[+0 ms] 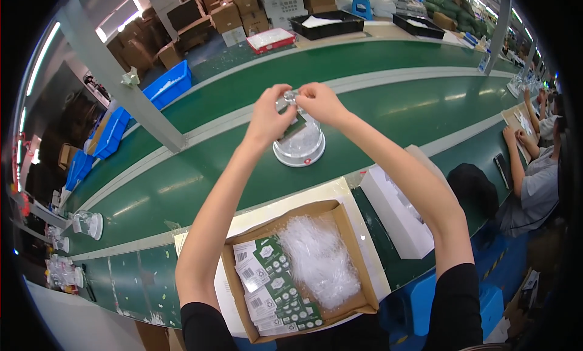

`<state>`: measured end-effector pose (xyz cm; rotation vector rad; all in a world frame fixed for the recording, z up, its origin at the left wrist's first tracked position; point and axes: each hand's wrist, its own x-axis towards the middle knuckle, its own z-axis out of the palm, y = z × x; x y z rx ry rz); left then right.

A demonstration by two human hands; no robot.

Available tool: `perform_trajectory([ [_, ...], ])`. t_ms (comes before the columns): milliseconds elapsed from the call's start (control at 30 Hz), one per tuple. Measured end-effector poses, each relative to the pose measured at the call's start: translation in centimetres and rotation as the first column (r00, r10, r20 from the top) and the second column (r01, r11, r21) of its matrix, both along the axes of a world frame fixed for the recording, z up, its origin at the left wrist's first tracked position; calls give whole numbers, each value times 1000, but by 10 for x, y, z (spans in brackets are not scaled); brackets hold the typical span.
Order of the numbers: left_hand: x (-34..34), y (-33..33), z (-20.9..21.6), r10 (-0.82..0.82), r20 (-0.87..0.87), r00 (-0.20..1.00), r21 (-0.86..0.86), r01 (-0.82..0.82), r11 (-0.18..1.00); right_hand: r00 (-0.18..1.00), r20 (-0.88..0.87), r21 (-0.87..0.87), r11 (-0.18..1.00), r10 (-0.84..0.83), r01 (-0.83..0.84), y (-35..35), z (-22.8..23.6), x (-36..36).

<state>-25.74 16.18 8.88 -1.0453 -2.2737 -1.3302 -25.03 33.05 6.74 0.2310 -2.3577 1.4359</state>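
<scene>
On the green conveyor stands a clear plastic dome container (pixel 302 145) with a white base and a small red mark at its front. Both my hands are at its top, around a small clear knob (pixel 289 97). My left hand (pixel 271 113) is closed at the left of the knob, with a dark green card (pixel 295 125) under its thumb against the dome. My right hand (pixel 323 104) pinches at the knob's right side; whatever thin thing its fingertips hold is too small to make out.
Nearest me, a cardboard tray (pixel 358 254) holds green-and-white cards (pixel 273 284) and a heap of clear plastic strands (pixel 319 263). A white carton (pixel 398 220) stands right of it. More domes (pixel 88 224) sit leftward. Blue bins (pixel 168 85) line the far side; co-workers (pixel 534 168) sit right.
</scene>
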Motion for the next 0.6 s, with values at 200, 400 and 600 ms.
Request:
perform_trajectory([
  [200,16,-4,0,66,-172,983,-54,-76,996,1000,28,5,1000,11,-11,-14,0,7],
  [400,28,3,0,175,-251,952,-39,-191,981,999,-29,125,991,-40,44,-14,6,15],
  [600,18,-8,4,127,-272,954,-176,-179,968,1000,9,270,963,18,-19,-16,15,7],
])
